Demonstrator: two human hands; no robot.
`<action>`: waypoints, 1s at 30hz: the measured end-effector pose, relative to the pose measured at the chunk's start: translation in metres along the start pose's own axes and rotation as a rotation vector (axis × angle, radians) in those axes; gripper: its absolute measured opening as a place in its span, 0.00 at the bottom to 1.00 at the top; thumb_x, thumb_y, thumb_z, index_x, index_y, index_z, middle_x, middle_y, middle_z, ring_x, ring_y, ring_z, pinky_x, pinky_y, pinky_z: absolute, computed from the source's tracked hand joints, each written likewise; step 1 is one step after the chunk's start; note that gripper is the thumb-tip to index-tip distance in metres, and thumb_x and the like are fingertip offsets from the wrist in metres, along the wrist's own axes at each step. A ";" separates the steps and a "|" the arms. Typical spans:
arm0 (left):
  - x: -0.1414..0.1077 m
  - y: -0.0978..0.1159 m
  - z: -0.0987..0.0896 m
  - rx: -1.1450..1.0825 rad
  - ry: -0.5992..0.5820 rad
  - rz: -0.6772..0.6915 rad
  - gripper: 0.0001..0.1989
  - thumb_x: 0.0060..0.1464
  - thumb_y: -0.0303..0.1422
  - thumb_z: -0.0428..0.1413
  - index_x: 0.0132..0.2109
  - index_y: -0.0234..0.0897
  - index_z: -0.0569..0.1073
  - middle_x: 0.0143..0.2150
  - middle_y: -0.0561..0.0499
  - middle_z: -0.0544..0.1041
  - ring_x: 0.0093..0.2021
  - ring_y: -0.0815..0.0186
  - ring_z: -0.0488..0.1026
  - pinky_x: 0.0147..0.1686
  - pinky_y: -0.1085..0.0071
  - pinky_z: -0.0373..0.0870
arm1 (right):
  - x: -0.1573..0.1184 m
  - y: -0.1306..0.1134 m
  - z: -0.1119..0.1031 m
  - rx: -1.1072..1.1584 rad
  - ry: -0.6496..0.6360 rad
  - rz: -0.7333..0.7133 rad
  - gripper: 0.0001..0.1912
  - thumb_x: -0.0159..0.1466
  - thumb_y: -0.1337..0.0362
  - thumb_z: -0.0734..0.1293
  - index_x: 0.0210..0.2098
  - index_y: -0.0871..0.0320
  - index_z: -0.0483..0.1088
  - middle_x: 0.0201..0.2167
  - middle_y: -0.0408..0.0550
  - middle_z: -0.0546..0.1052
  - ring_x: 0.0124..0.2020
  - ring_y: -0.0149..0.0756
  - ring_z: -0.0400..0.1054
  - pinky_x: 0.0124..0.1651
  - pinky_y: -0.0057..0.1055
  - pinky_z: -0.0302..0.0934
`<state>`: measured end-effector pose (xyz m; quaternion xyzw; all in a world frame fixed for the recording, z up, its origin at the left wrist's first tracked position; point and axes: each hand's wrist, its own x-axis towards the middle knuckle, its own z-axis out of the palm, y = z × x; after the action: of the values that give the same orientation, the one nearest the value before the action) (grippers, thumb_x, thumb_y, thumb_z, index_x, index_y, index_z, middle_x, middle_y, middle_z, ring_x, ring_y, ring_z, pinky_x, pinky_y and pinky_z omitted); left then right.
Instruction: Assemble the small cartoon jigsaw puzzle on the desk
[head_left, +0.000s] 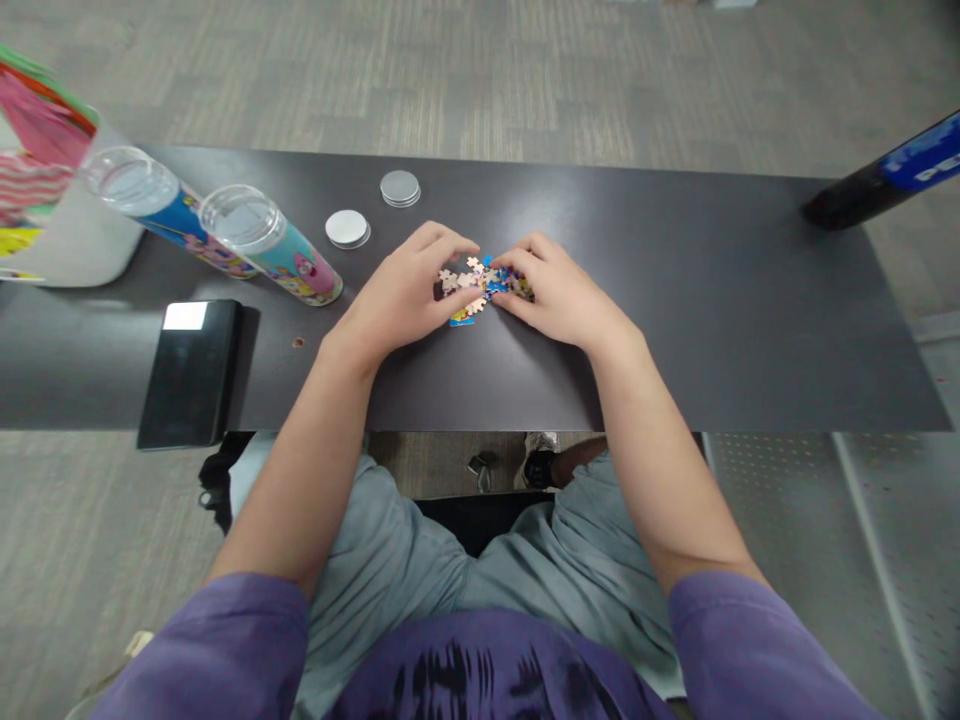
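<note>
A small heap of jigsaw puzzle pieces [472,282] lies on the dark table, some with plain tan backs up, others showing blue and yellow print. My left hand [412,285] curves round the heap's left side, thumb and fingers apart. From the right, my right hand [559,290] cups the other side, its fingertips touching the pieces. Parts of the heap are hidden beneath my fingers. Neither hand visibly lifts a piece.
Left of my hands stand two clear-topped printed tubes, a teal one [289,260] and a blue one [180,215]. Round lids [347,228] lie behind. A black box-like device [191,375] overlaps the front edge. A white bin [75,240] is far left; a dark blue cylinder [885,180] is far right.
</note>
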<state>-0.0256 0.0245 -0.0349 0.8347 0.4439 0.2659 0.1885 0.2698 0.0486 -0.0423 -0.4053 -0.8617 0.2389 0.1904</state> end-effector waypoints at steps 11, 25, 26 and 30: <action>-0.006 -0.002 -0.002 0.123 -0.069 -0.009 0.23 0.70 0.44 0.73 0.67 0.46 0.86 0.62 0.42 0.91 0.62 0.43 0.87 0.67 0.47 0.81 | -0.007 0.005 -0.013 -0.028 0.056 0.061 0.30 0.76 0.47 0.85 0.72 0.49 0.83 0.71 0.64 0.82 0.73 0.78 0.77 0.82 0.72 0.69; -0.021 -0.013 -0.029 0.039 -0.115 -0.130 0.29 0.56 0.49 0.83 0.59 0.45 0.86 0.61 0.42 0.87 0.56 0.46 0.84 0.66 0.48 0.84 | 0.004 0.016 0.012 0.062 0.048 -0.070 0.18 0.82 0.55 0.79 0.69 0.47 0.82 0.70 0.60 0.82 0.71 0.67 0.78 0.81 0.66 0.71; -0.022 -0.014 -0.029 0.051 -0.132 -0.155 0.28 0.56 0.49 0.82 0.57 0.45 0.86 0.61 0.42 0.86 0.55 0.47 0.83 0.65 0.48 0.84 | 0.003 0.017 0.012 0.053 0.050 -0.073 0.19 0.82 0.54 0.79 0.69 0.47 0.82 0.70 0.60 0.82 0.71 0.68 0.78 0.81 0.67 0.71; -0.018 -0.015 -0.026 0.039 -0.188 -0.180 0.21 0.58 0.49 0.80 0.52 0.44 0.88 0.60 0.43 0.86 0.52 0.49 0.82 0.62 0.51 0.83 | 0.001 0.020 0.008 0.001 0.068 -0.065 0.23 0.80 0.52 0.80 0.71 0.47 0.81 0.70 0.60 0.83 0.71 0.72 0.77 0.81 0.72 0.70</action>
<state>-0.0593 0.0188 -0.0278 0.8162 0.5025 0.1597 0.2364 0.2770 0.0584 -0.0596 -0.3848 -0.8673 0.2191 0.2273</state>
